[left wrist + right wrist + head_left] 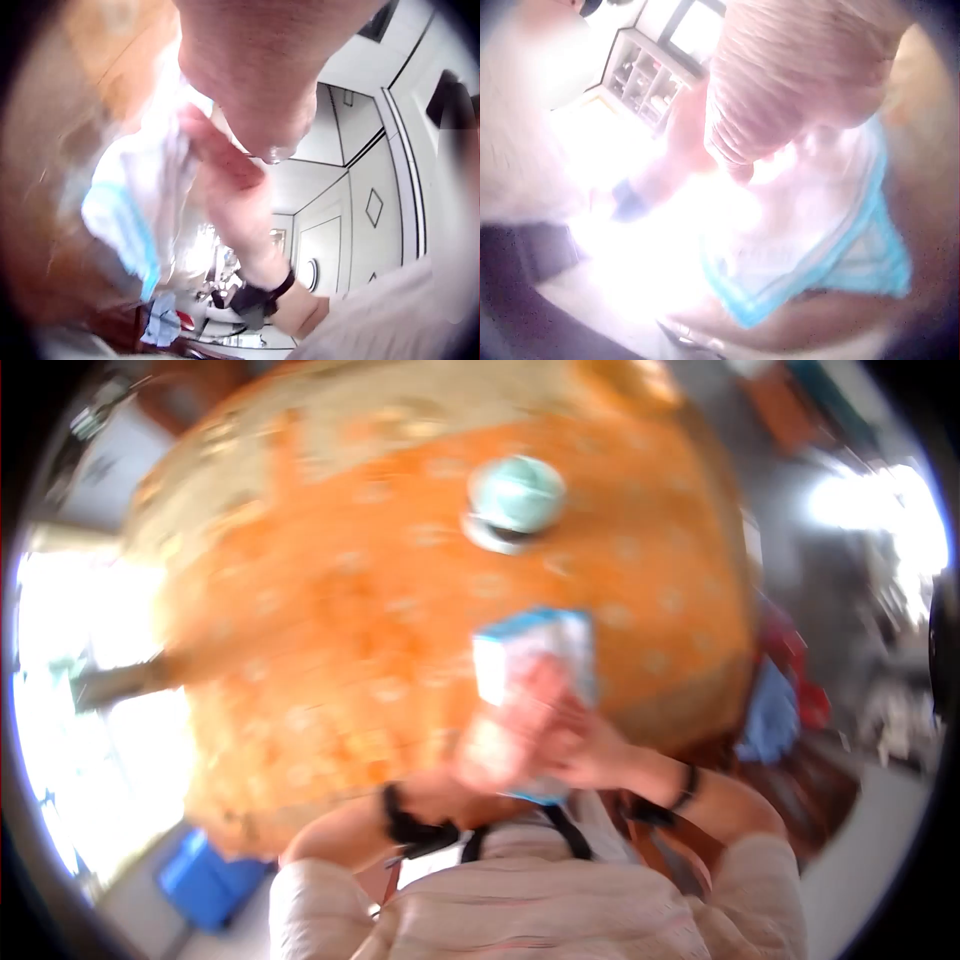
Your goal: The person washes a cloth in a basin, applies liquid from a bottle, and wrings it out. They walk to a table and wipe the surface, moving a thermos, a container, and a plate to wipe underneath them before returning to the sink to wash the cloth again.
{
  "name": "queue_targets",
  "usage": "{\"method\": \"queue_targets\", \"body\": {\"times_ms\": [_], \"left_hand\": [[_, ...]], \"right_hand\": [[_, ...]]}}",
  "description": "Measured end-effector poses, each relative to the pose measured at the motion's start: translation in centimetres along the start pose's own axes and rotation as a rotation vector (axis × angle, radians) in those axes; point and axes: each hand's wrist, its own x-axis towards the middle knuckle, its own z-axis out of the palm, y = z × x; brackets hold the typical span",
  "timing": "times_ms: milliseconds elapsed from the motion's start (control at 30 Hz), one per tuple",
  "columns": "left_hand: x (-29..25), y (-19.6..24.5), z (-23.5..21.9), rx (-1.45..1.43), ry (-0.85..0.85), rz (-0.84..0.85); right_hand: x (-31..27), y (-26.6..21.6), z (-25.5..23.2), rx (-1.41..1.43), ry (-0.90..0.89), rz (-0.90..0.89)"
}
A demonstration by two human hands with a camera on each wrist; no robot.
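Observation:
A white cloth with a light blue border (535,635) is between both hands, close in front of the person's body. The left hand (495,745) grips it from the left, its fingers reaching over the white part. From the other side the right hand (590,748) holds the cloth, right up against the left hand. In the right wrist view, the right hand's fingers curl over the cloth (802,217), whose blue edge hangs below. The left wrist view has the cloth (139,180) draped beside the right hand (236,199). Motion blur hides the fingertips.
An orange patterned cover lies on the large table (350,580). On it, past the hands, a pale green rounded thing (518,495) stands with a white round piece (495,538) at its near side. A blue bin (208,878) is on the floor at lower left.

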Motion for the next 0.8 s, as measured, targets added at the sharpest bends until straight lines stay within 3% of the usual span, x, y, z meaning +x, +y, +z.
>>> {"method": "queue_targets", "body": {"times_ms": [33,67,100,133,200,300,333,400,433,467,500,633,800], "left_hand": [[-0.8,0.6,2.0,0.070,-0.022,-0.061],[0.1,2.0,2.4,0.276,-0.074,-0.115],[0.2,2.3,3.1,0.311,-0.198,-0.176],[0.3,1.8,3.6,0.349,-0.186,-0.166],[0.6,2.2,3.2,0.344,-0.182,-0.172],[0.6,-0.3,1.3,0.469,-0.039,-0.229],[1.5,-0.8,-1.3,0.504,0.024,-0.327],[0.9,-3.5,-5.3,0.748,0.104,-0.378],[0.2,-4.7,-6.8,0.847,0.147,-0.438],[0.8,-4.4,-8.8,0.886,0.086,-0.579],[0.8,-5.2,-9.8,0.952,0.136,-0.594],[0.4,-6.9,-10.6,1.088,0.308,-0.626],[1.0,-7.5,-10.8,1.099,0.295,-0.651]], "right_hand": [[0.1,-0.4,-3.3,0.005,-0.088,0.003],[-1.5,0.5,-5.1,-0.030,-0.109,0.202],[-1.4,1.4,-6.4,0.064,0.136,0.245],[-2.2,4.0,-8.7,-0.007,0.159,0.284],[-2.9,8.9,-13.3,0.320,0.248,0.658],[1.6,12.0,-20.2,0.402,0.364,0.762],[3.1,12.7,-22.4,0.445,0.417,0.801],[4.7,15.9,-25.6,0.607,0.453,0.721],[5.4,16.7,-26.9,0.635,0.492,0.730],[6.2,17.3,-28.1,0.668,0.494,0.721],[6.9,18.4,-29.0,0.750,0.504,0.701],[9.8,19.1,-30.0,0.826,0.609,0.605],[14.1,21.2,-30.2,0.850,0.655,0.623]]}}
